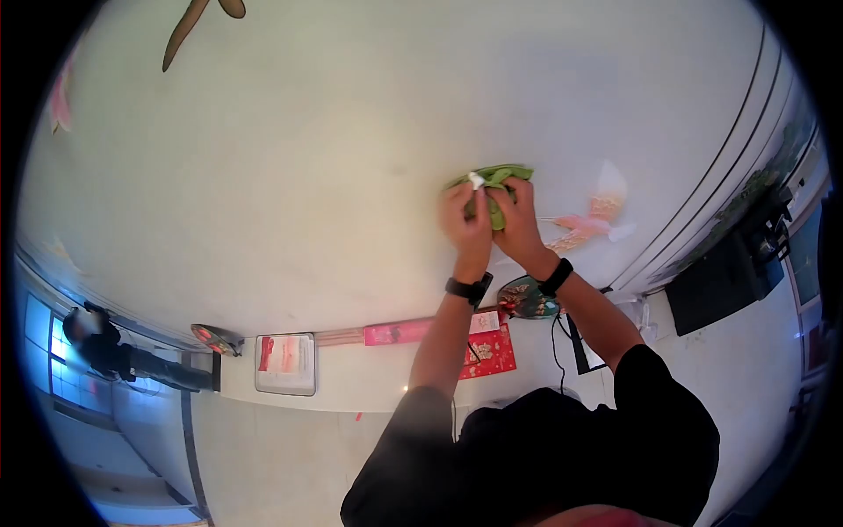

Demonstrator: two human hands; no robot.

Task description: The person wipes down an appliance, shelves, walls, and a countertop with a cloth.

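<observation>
A crumpled green cloth is bunched up between my two hands, in front of a pale wall. My left hand has its fingers closed at the cloth's left side, slightly blurred. At those fingertips is a small white piece; whether it belongs to the cloth I cannot tell. My right hand grips the right side of the cloth with bent fingers. Dark bands circle both wrists. Just right of the hands, a pink and white bird figure decorates the wall.
Below the wall runs a white ledge holding a white tray, a long pink box, red printed paper and a dark patterned oval object. A black cabinet-like object is at right. Another person stands far left.
</observation>
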